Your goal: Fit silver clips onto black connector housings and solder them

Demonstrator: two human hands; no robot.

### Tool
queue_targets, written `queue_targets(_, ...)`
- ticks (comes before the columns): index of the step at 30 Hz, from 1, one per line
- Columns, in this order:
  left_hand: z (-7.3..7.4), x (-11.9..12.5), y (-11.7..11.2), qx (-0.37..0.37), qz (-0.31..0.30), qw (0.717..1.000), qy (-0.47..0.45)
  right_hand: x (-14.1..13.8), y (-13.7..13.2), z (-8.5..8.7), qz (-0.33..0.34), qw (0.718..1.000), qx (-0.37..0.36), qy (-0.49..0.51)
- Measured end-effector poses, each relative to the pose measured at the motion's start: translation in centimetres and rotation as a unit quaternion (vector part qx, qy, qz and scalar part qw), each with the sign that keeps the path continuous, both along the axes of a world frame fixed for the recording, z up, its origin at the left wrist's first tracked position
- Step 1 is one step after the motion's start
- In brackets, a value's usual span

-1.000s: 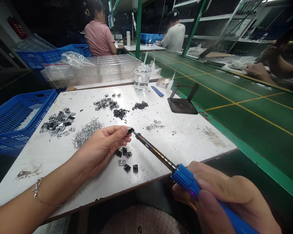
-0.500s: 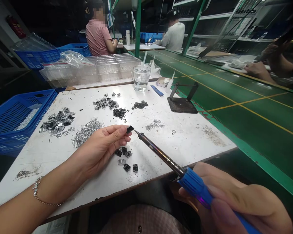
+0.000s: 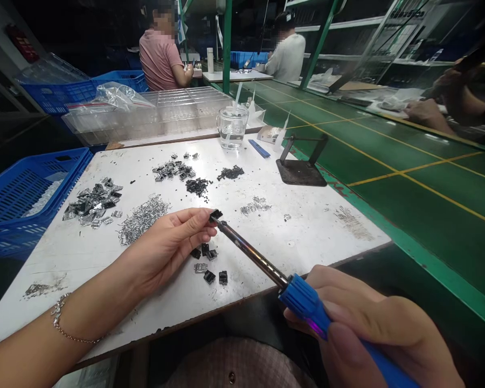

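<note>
Between the thumb and fingers of my left hand (image 3: 165,242) is a small black plastic part (image 3: 215,214), held above the white table (image 3: 307,231). My right hand (image 3: 372,318) is wrapped round the blue handle of a soldering iron (image 3: 262,258). The iron's tip meets the black part, or lies just in front of it; the exact contact is too small to make out. Below my left hand lie several small black and metal parts (image 3: 209,277). Left of that hand is a heap of tiny bent metal pins (image 3: 143,215).
Piles of metal-and-black parts (image 3: 92,202) and tiny black pieces (image 3: 197,186) lie about the table. A glass mug (image 3: 231,126), a blue stick (image 3: 259,149) and a dark metal stand (image 3: 302,171) are at the back. A blue basket (image 3: 24,188) stands left. Two people sit beyond.
My right hand has moved left with the soldering iron, bringing its tip from just beside the black part to overlap it. My left hand stays nearly still.
</note>
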State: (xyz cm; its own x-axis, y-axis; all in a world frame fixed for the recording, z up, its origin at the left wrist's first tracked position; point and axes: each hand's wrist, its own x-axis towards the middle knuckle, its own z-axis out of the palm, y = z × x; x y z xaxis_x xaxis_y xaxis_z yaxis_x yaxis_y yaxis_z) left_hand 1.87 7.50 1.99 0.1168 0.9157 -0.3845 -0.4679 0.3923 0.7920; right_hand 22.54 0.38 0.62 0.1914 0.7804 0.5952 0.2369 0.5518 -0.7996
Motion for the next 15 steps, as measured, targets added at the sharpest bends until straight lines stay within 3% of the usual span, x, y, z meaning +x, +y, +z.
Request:
queue_targets(3, 0.1, 0.1, 0.0, 0.0, 0.001, 1.0, 0.0, -0.4, 0.2, 0.5, -0.01, 1.0, -0.001, 0.023)
queue_targets(9, 0.0, 0.1, -0.1, -0.008, 0.005, 1.0, 0.0, -0.8, 0.7, 1.1, 0.0, 0.998, 0.026, -0.053)
queue_targets(15, -0.3, -0.1, 0.0, -0.004, 0.002, 1.0, 0.004, -1.1, -0.5, 0.9, -0.023, 0.998, 0.024, -0.048)
